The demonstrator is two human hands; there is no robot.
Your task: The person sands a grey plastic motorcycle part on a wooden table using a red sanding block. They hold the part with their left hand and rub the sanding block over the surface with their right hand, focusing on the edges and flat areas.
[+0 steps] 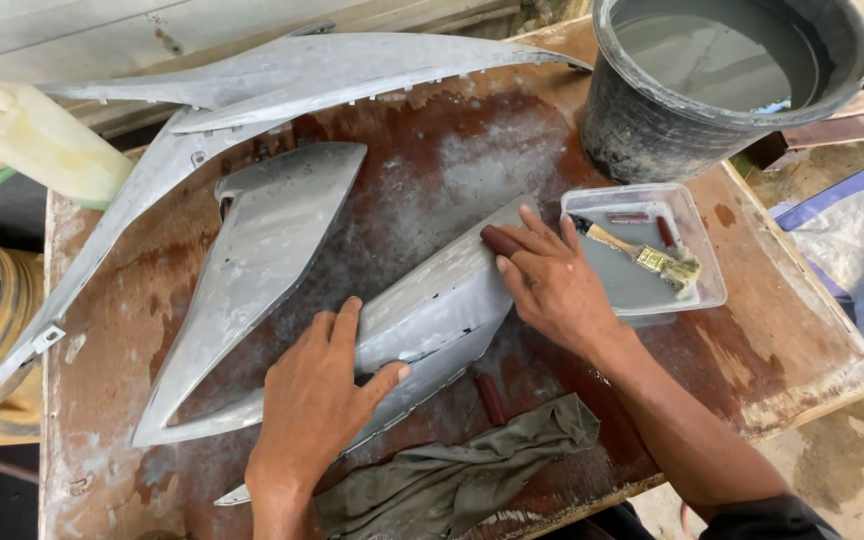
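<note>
Left hand: the left hand [317, 395] is lying palm down on the lower end of the grey panel [432, 305], fingers spread and thumb hooking over its edge, pinning it to the bench [752, 350].
Right hand: the right hand [550, 280] is pressing a small dark red block [502, 240] against the panel's upper end, fingers curled over it.
Grey panel: it is lying slantwise near the middle of the bench, between the two hands, coated in dull grey.
Other panels: a larger grey curved panel [262, 260] is resting just to its left; a long pointed one [282, 80] is stretching across the far edge.
Tray: a clear plastic tray [704, 265] is sitting beside the right hand, holding a brush [652, 258].
Bucket: a black bucket [652, 130] of grey water is standing at the far right corner.
Rag: an olive cloth [462, 470] is lying crumpled at the near edge.
</note>
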